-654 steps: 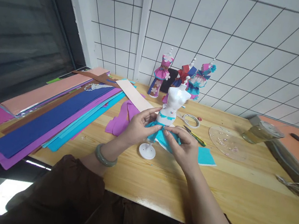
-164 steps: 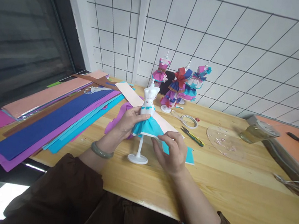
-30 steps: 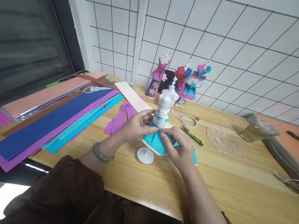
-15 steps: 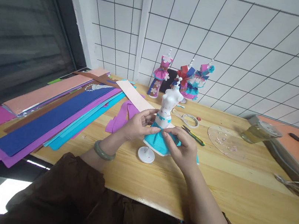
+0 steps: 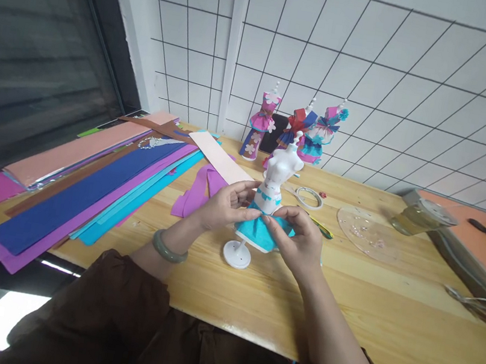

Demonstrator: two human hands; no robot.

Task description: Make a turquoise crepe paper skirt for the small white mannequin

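Observation:
A white mannequin (image 5: 282,166) on a round stand leans a little to the right, with tape-like bands and blue bits at its waist. Around its hips hangs a turquoise paper skirt (image 5: 258,232) with a white lower edge. At the skirt's left top edge my left hand (image 5: 231,206) pinches the paper between thumb and fingers. My right hand (image 5: 297,239) pinches the same edge just beside it, the fingertips of both hands nearly touching at the front of the waist. The stand's white base (image 5: 236,254) shows below the skirt.
Long coloured paper strips (image 5: 100,185) lie at the left, purple pieces (image 5: 198,193) nearer the middle. Several dressed mannequins (image 5: 262,118) stand behind. To the right are a tape roll (image 5: 309,197), a yellow cutter (image 5: 325,229), a tray of beads (image 5: 366,232) and a cup (image 5: 423,217).
The mannequin's upper body has tilted to the right and slightly down. Both hands keep their pinch on the skirt and have barely moved.

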